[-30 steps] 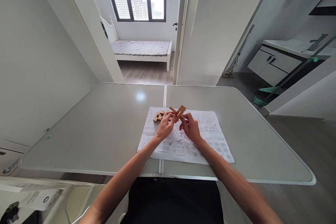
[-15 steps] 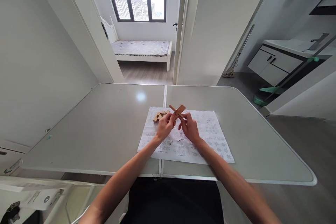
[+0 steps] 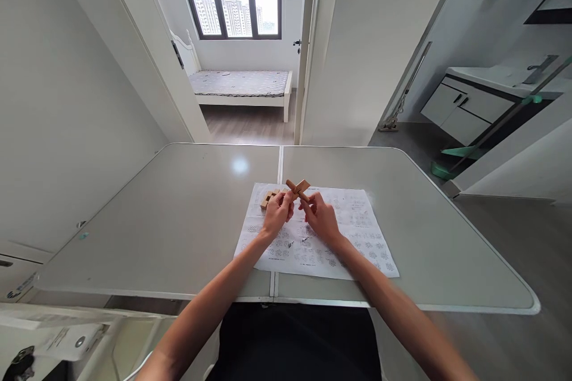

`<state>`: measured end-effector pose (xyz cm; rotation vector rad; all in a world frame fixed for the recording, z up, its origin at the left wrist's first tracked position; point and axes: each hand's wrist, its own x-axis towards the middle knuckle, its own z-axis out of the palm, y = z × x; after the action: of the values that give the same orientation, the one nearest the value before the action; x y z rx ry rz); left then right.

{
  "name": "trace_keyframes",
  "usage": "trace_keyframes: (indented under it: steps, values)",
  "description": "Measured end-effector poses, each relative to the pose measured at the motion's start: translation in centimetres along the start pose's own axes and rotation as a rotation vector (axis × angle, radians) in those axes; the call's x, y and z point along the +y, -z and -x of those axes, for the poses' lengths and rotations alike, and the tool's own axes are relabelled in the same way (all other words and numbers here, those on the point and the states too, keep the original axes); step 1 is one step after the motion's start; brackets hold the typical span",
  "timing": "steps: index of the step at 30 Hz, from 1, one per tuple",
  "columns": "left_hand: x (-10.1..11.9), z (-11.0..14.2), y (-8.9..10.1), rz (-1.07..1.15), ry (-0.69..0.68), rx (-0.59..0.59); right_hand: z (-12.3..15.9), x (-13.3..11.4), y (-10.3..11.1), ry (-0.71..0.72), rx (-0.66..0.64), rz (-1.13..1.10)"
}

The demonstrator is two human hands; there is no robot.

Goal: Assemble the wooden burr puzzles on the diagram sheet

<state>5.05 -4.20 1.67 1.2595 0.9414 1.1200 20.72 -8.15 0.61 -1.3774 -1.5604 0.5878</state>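
Observation:
My left hand (image 3: 279, 209) is closed on one wooden puzzle piece (image 3: 304, 185), a flat-looking stick that slants up to the right. Across it lies a second wooden puzzle piece (image 3: 291, 185), pinched at its lower right end by my right hand (image 3: 319, 214). The two pieces cross and touch; whether they interlock I cannot tell. More wooden puzzle pieces (image 3: 268, 197) lie in a small group just left of my left hand, partly hidden by it. Beneath both hands a white paper sheet (image 3: 353, 244) with printed diagrams is spread out.
The pale grey folding table (image 3: 179, 220) has a seam running down its middle and a raised metal rim. Beyond its far edge are a doorway and a bed (image 3: 241, 83). A white cabinet with a sink (image 3: 480, 98) stands at the far right.
Both hands and the crossed pieces have shifted slightly left, and the pieces have turned a little. The grip of each hand looks the same.

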Motion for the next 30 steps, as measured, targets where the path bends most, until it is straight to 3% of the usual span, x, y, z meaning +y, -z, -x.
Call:
trace_keyframes:
  steps: [9,15,20,30]
  values:
    - [0.4,0.0,-0.1,0.049,0.047,-0.004,-0.3,0.7,-0.1,0.044,0.004,0.158]
    - [0.9,0.1,-0.1,0.063,0.067,-0.046,-0.9,0.5,0.2,-0.144,-0.003,-0.244]
    - [1.2,0.2,-0.1,0.027,0.048,-0.048,-2.1,1.9,0.8,-0.356,0.120,-0.612]
    - [0.9,0.4,-0.2,-0.037,0.017,-0.078,-3.2,4.3,2.7,-0.463,0.441,-0.795]
